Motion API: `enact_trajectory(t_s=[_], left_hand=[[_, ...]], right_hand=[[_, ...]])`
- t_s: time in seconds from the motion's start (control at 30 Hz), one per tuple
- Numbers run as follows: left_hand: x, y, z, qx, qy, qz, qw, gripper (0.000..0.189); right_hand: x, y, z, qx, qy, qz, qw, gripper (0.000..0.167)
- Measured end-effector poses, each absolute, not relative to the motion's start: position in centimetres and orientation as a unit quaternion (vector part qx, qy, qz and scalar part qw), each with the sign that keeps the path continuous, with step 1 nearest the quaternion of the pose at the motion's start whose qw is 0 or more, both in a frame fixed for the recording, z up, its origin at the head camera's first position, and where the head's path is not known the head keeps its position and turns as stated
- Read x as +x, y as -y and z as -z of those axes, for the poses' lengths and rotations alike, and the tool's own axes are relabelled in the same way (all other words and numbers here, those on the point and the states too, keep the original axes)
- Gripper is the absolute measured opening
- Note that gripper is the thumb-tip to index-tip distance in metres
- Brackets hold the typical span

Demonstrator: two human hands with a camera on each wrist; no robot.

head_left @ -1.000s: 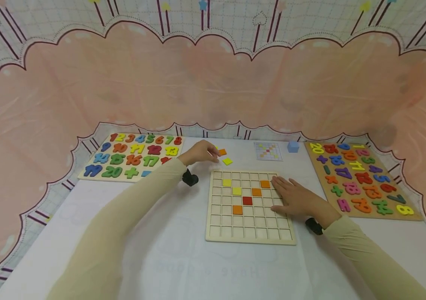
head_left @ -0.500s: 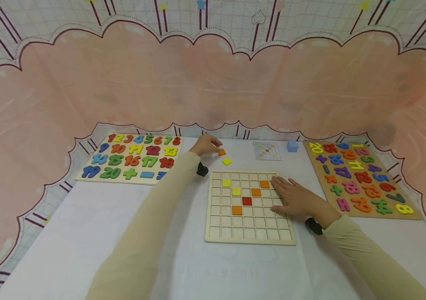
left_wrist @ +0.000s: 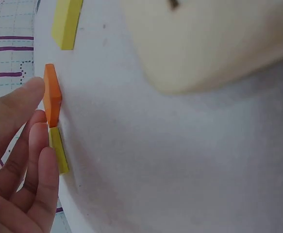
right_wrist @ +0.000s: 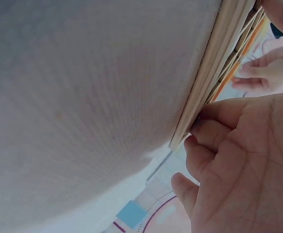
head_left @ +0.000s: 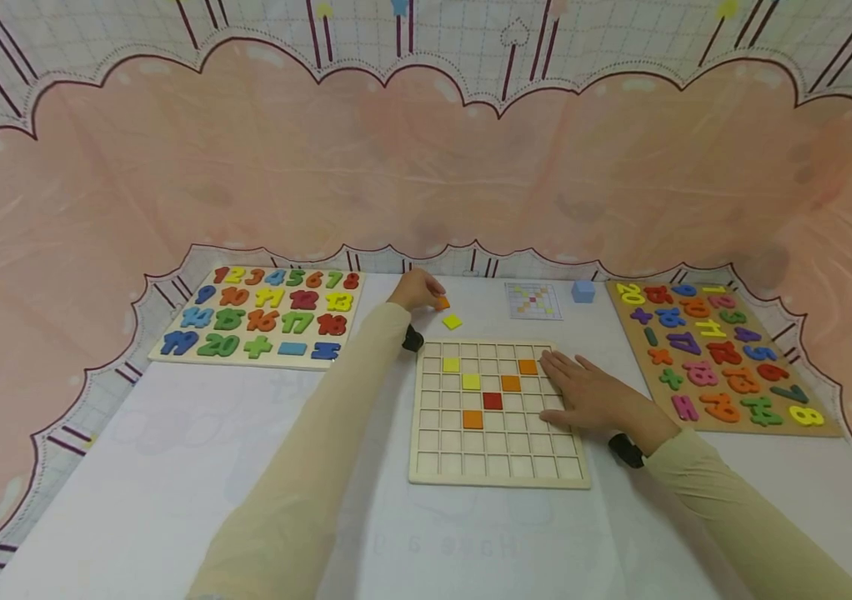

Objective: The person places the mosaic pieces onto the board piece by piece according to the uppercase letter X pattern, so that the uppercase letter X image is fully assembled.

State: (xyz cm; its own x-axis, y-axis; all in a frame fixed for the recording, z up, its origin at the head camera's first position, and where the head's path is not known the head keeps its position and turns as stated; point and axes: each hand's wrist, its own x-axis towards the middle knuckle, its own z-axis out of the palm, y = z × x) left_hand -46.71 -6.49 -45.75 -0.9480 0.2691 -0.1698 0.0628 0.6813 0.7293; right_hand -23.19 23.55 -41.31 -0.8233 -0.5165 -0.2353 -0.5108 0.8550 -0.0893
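- Bench (head_left: 133, 467): carries all of it.
- R number board (head_left: 743, 427) + L number board (head_left: 275, 358): flank the work, digits/signs on both; don't look in the way.
- Grid board (head_left: 453, 464): part-way, I'd judge; 6 seated tiles (head_left: 493, 401) (3 orange, 2 yellow, 1 red), most visible cells w/o tile.
- R hand (head_left: 594, 396): fingers spread, resting on board's R edge, hides some cells.
- L hand (head_left: 417, 290): beyond board; grip: thumb + fingertips at loose orange tile (left_wrist: 53, 97), can't tell if clamped.
- Pattern card (head_left: 533, 302): beyond board, coloured grid, too small to count.
- Blue block (head_left: 583, 292): just R of card, prob. no obstacle.
- Left off board: orange tile, yellow tile (head_left: 452, 322) nearer board, 2nd yellow tile (left_wrist: 59, 155) by orange.
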Motion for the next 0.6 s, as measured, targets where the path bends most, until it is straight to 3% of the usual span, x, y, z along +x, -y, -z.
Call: enact_trajectory(t_s=[0.23, 0.6], left_hand=[[-41.2, 6.0, 40.9, 0.081, -0.922, -0.354, 0.137, 0.028], [-39.8, 7.8, 39.7, 0.144, -0.913, -0.336, 0.180, 0.031]], right_hand=[[-23.3, -23.5, 41.3, -0.267, -0.955, 0.010, 0.130, 0.091], [-23.1, -23.4, 41.1, -0.263, -0.955, 0.018, 0.136, 0.092]])
